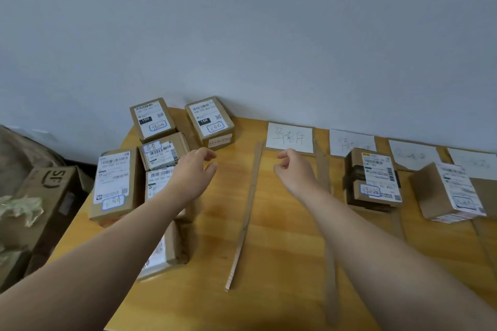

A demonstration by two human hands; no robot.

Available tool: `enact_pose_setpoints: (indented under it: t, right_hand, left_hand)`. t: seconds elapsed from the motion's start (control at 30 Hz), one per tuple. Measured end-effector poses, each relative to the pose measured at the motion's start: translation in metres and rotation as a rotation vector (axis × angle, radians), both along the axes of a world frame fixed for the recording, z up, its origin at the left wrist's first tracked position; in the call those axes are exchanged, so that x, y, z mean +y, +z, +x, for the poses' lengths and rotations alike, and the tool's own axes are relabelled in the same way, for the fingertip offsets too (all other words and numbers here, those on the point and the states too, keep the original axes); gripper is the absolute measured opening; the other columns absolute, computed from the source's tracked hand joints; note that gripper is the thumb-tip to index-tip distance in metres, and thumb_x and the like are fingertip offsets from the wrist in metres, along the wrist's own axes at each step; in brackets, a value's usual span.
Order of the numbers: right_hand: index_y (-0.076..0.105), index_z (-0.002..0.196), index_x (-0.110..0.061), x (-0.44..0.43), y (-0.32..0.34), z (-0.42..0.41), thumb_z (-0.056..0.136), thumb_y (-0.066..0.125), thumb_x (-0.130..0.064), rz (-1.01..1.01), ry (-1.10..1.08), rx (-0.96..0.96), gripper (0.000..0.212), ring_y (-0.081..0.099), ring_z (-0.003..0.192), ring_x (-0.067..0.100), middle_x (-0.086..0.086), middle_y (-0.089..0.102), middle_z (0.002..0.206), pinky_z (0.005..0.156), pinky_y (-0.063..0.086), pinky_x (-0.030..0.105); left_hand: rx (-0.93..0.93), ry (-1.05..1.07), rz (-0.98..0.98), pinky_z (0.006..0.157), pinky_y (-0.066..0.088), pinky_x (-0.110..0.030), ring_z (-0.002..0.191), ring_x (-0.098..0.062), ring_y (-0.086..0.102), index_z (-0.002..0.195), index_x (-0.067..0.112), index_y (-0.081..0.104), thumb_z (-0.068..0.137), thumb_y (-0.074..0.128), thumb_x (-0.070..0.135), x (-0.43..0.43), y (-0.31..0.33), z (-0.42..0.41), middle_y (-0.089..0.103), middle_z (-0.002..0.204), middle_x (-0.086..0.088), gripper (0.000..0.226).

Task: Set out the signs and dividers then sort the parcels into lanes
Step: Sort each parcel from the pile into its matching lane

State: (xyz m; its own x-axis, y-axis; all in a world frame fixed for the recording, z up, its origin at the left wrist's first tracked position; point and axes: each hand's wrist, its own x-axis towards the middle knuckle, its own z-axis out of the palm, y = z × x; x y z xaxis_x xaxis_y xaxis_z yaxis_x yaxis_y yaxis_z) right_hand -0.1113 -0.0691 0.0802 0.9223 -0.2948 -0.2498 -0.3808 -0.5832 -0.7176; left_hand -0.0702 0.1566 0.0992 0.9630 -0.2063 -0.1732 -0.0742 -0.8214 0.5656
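Several labelled cardboard parcels [161, 148] are clustered at the wooden table's [282, 236] left end. My left hand [196, 169] hovers beside them, fingers loosely curled, holding nothing. My right hand [293, 169] hangs over the first lane, also loosely curled and holding nothing, just below a white paper sign [290, 137] with handwriting. Cardboard strip dividers [246, 212] [322, 166] bound that lane. More white signs [352, 142] [414, 154] line the wall. One parcel [373, 179] lies in the second lane and another parcel [447, 192] in the third.
A grey wall backs the table. On the floor to the left stand a large brown carton [51, 196] with black printing and crumpled packing material [21, 209]. A further divider strip [398, 223] lies partly under the second-lane parcel.
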Motion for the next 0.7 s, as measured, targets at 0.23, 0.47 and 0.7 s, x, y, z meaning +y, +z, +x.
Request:
enact_pose_setpoints:
  t: [0.23,0.47,0.7]
  right_hand:
    - [0.048,0.130,-0.014,0.060,-0.023,0.054,0.092,0.057,-0.019,0.025,-0.034,0.002,0.039,0.049,0.117,0.020,0.006,0.049,0.131,0.092,0.042,0.028]
    - [0.043,0.135,-0.013,0.096,-0.049,0.097,0.089,0.062,-0.028,-0.062,-0.027,0.022,0.051,0.040,0.128,0.020,0.008,0.037,0.141,0.099,0.035,0.026]
    - [0.012,0.151,-0.009,0.120,-0.056,0.131,0.081,0.064,-0.057,-0.322,-0.016,0.087,0.100,0.018,0.144,0.030,0.014,0.018,0.157,0.116,0.020,0.040]
  left_hand:
    - [0.008,-0.046,0.006,0.097,0.043,-0.034,0.116,-0.020,0.053,0.125,0.016,0.055,0.097,0.051,0.024,0.040,-0.010,0.062,0.058,0.124,-0.003,0.030]
    - [0.057,-0.057,-0.020,0.090,0.046,-0.032,0.111,-0.017,0.054,0.123,0.016,0.056,0.096,0.049,0.025,0.065,-0.035,0.103,0.058,0.121,0.000,0.029]
    - [0.084,-0.062,-0.002,0.094,0.044,-0.035,0.115,-0.021,0.052,0.122,0.016,0.056,0.097,0.047,0.025,0.073,-0.050,0.131,0.058,0.123,-0.003,0.028]
